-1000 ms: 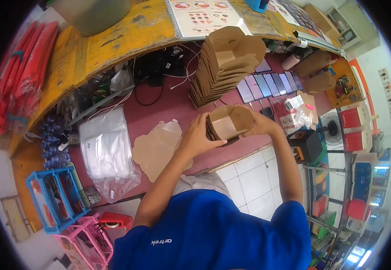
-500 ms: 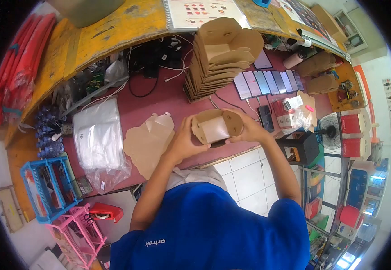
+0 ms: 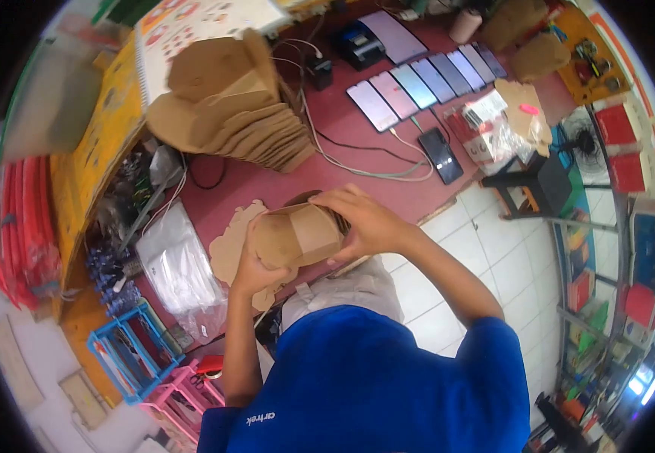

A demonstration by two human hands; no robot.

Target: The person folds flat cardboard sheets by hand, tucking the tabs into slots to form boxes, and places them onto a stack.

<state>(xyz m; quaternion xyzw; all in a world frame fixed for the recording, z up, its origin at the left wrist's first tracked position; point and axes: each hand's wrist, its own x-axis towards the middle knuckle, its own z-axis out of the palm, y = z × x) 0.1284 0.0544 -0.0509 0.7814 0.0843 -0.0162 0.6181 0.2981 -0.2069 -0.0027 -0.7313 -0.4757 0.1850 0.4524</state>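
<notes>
A brown cardboard food box point(image 3: 290, 235) is held in front of my body, tilted, with its inside partly in view. My left hand point(image 3: 255, 263) grips its left side, thumb on the near edge. On the right side my right hand point(image 3: 361, 220) holds it, fingers over the far edge and thumb below. A flat cardboard blank point(image 3: 227, 245) lies on the red table point(image 3: 388, 170), partly behind my left hand and the box. Beyond them stands a tall stack of nested cardboard boxes point(image 3: 244, 128).
Several phones point(image 3: 433, 80) lie in a row at the back right, with cables point(image 3: 373, 155) and a black phone point(image 3: 440, 155) nearer. Clear plastic bags point(image 3: 180, 260) lie on the left. A blue basket point(image 3: 135, 343) stands at the left edge, a black stool point(image 3: 527, 185) at right.
The box has moved left and tilted, and its inside faces a different way. Both hands have shifted with it. My head view has turned, so the stack appears further left.
</notes>
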